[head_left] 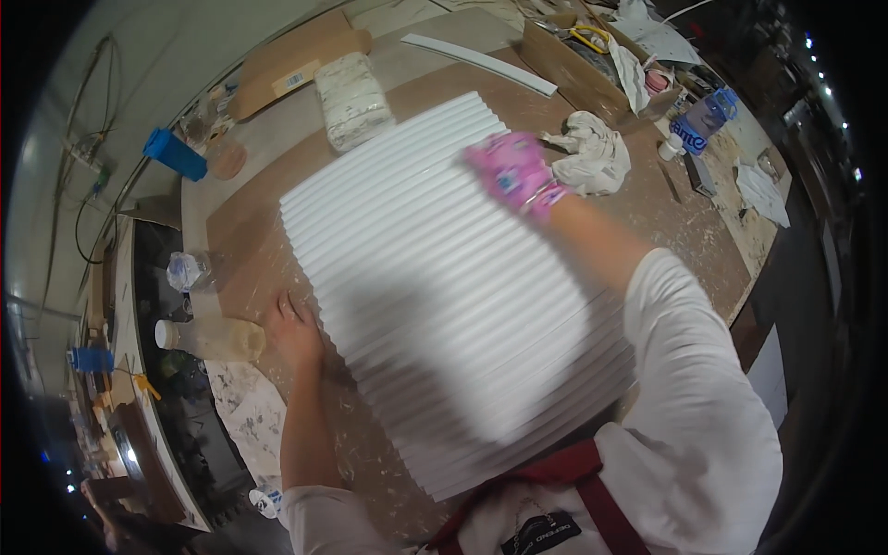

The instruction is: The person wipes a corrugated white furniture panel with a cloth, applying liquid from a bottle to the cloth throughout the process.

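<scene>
A large white ribbed panel [435, 277] lies flat on the brown workbench [250, 231]. My right hand [513, 171], in a pink patterned glove, presses flat on the panel near its far right corner. My left hand [294, 328] is bare and rests on the bench against the panel's left edge, fingers together. A crumpled white rag [592, 153] lies just beyond my right hand. Whether the gloved hand holds anything under its palm is hidden.
A white wrapped block [351, 97] and a cardboard piece [291, 60] lie at the far side. A white strip [481, 60] lies beyond the panel. A plastic jar [211, 338] lies on its side by my left hand. A blue-capped bottle [700, 120] stands at the right.
</scene>
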Demonstrator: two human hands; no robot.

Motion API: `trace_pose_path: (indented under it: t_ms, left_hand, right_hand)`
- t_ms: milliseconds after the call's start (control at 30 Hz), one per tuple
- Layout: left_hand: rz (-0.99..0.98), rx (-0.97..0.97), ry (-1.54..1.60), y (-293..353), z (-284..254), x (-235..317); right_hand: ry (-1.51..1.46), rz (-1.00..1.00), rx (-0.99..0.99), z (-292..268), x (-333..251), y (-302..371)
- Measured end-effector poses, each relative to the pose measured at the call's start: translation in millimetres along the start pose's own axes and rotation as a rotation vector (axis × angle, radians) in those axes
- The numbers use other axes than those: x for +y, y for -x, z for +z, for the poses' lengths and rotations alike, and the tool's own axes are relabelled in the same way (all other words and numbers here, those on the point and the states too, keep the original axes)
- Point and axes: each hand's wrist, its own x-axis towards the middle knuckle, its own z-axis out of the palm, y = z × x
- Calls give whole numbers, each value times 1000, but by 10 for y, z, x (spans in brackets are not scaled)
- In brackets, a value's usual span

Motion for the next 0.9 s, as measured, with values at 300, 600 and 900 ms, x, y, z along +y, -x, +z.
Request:
trace_pose_path:
  t_ms: [300,600,900]
  left_hand:
    - [14,-41,-88,13,-48,57]
    - [-43,0,-78,30,17,34]
    - [-85,-49,-25,33,22,62]
  right_hand:
    - [299,-178,12,-358,992,371]
    - [-143,-374,55,598,-1024,-532]
    - [2,-482,-85,962,-1434,-828]
